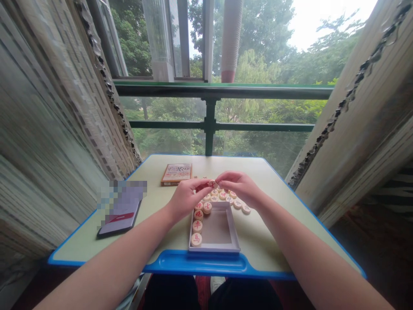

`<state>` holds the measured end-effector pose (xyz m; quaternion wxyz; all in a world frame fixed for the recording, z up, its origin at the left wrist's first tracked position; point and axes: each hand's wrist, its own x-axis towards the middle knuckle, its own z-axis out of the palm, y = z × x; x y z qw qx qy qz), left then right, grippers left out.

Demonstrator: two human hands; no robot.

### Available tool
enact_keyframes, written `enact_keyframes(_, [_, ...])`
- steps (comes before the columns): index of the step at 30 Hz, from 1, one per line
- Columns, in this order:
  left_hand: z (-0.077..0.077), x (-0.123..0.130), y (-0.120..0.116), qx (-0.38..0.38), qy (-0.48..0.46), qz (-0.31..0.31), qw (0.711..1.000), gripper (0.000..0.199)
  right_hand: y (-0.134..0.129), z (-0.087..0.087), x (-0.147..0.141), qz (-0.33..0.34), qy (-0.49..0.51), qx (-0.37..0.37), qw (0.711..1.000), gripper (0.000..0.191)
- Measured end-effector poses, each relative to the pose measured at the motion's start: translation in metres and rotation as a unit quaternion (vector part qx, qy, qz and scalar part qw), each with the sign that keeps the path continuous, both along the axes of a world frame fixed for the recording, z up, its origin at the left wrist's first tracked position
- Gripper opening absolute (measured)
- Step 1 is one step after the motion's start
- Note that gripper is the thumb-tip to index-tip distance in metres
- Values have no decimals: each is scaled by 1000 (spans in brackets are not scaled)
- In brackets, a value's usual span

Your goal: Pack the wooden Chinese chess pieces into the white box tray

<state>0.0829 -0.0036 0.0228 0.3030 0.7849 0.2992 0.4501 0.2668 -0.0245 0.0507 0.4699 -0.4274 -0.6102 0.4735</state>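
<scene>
A round wooden Chinese chess piece (pixel 212 184) with a red character is up between my hands, above the far end of an open box. My left hand (pixel 187 196) pinches it between thumb and fingers. From the other side, my right hand (pixel 240 185) has its closed fingertips at the piece's right edge. Below, the shallow open box (pixel 235 228) holds several red-marked pieces, lined up along its left wall, with one beside the top of that row (pixel 207 207). Loose Chinese chess pieces (pixel 238 203) lie face up beyond the box, some hidden behind my hands.
A printed box lid (pixel 176 173) lies at the back left of the table (pixel 264 241). A phone (pixel 121 215) rests near the left edge, partly blurred out. Along the front edge runs a blue tray groove (pixel 201 261). Curtains flank both sides; a green railing (pixel 209 125) stands behind.
</scene>
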Motion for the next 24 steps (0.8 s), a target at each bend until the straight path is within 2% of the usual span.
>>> enact_keyframes(4, [0, 1, 0, -31, -29, 12, 999, 29, 2, -2, 1, -2, 14, -1, 1000, 19])
enact_keyframes(10, [4, 2, 0, -106, -72, -28, 991, 31, 3, -8, -1, 13, 26, -1, 1000, 27])
enact_keyframes(14, [7, 1, -1, -123, -75, -47, 988, 33, 2, -9, -3, 25, 8, 26, 999, 32])
enact_keyframes(19, [6, -2, -1, -86, -63, -25, 994, 35, 0, -7, -2, 13, -22, 44, 999, 32])
enact_keyframes(24, [3, -6, 4, 19, -11, 24, 999, 31, -1, -6, 0, -3, -52, 44, 998, 31])
